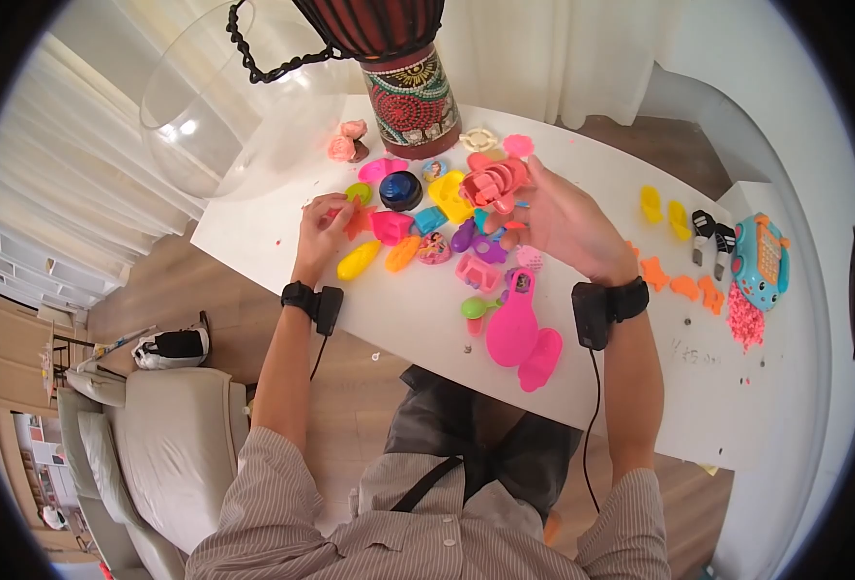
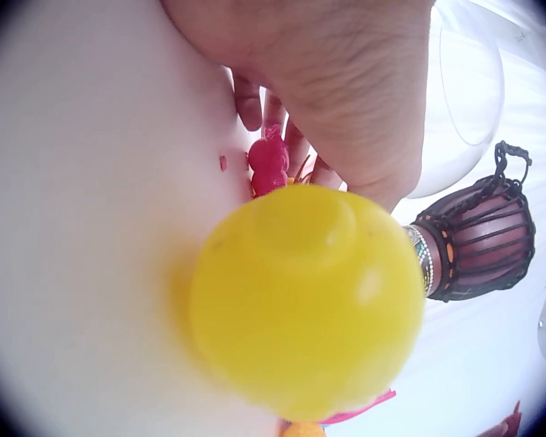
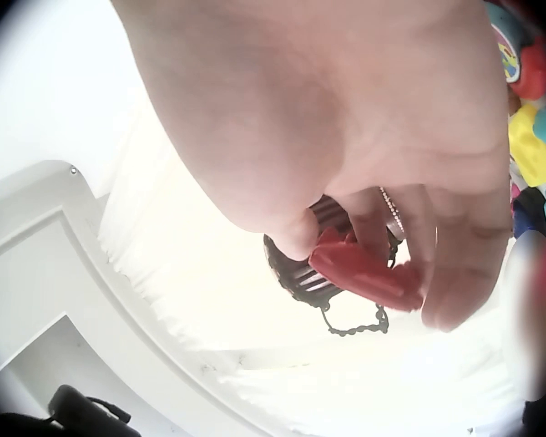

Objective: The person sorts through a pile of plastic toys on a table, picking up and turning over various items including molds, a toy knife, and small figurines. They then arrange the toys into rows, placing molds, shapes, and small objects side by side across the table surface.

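Observation:
My right hand (image 1: 570, 220) is raised over the right side of a toy pile and holds a coral-red plastic toy piece (image 1: 495, 182). In the right wrist view, the thumb and fingers pinch this red piece (image 3: 369, 273) from its sides. My left hand (image 1: 325, 232) is low at the pile's left edge, with its fingertips right at a lime-green round piece (image 1: 358, 193) and an orange-red star (image 1: 361, 223). I cannot tell whether it grips either one. A yellow toy (image 2: 309, 300) fills the left wrist view's foreground, with a pink piece (image 2: 269, 166) by the fingers.
Between the hands lie a dark blue dome (image 1: 400, 190), a yellow mould (image 1: 451, 197) and a pink spoon-shaped toy (image 1: 512, 329). Behind stand a drum (image 1: 411, 97) and a clear bowl (image 1: 190, 126). A blue toy phone (image 1: 762, 263) and orange pieces (image 1: 683, 286) are at the right.

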The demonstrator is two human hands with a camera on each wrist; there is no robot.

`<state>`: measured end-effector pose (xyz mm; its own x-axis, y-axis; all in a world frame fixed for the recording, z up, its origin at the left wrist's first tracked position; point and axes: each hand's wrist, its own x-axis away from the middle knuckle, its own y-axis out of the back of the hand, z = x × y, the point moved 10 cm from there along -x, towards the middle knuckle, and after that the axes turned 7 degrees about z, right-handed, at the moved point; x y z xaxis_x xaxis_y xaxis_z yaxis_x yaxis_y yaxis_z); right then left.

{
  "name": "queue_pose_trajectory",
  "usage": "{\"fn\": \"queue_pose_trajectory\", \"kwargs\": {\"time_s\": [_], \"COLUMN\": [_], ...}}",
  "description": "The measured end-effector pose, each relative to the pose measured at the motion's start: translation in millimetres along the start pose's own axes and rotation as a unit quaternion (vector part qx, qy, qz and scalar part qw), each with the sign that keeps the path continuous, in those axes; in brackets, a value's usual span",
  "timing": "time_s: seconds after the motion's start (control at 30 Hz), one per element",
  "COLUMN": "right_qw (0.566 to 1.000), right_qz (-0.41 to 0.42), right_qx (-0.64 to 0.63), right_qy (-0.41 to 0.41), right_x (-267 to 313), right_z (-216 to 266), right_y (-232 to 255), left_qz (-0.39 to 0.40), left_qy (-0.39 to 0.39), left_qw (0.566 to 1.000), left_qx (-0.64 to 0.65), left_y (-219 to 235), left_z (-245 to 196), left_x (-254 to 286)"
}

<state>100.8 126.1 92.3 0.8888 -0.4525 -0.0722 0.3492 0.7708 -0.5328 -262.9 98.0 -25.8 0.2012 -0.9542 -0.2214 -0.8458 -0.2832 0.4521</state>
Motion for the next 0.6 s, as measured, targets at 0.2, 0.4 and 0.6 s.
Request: {"fn": "queue_pose_trajectory", "kwargs": {"time_s": [0.2, 0.4, 0.6], "right_qw": [0.991, 0.944, 0.869], "right_qz": [-0.126, -0.161, -0.171], "right_qx": [0.037, 0.283, 0.465], "right_qy": [-0.003, -0.047, -0.015], "right_x": [-6.6, -2.6, -5.1], "right_z": [-15.4, -14.3, -21.9], "right_y": [30.6, 51.3, 58.4], "left_qz": [-0.006, -0.006, -0.001], "left_qy": [-0.02, -0.018, -0.015], "left_qw": [0.999, 1.0, 1.0], "left_qx": [-0.025, -0.023, -0.021], "left_y": [0.5, 0.9, 0.3], "left_z": [-7.4, -2.2, -1.4], "left_x": [0.5, 0.2, -0.3]}}
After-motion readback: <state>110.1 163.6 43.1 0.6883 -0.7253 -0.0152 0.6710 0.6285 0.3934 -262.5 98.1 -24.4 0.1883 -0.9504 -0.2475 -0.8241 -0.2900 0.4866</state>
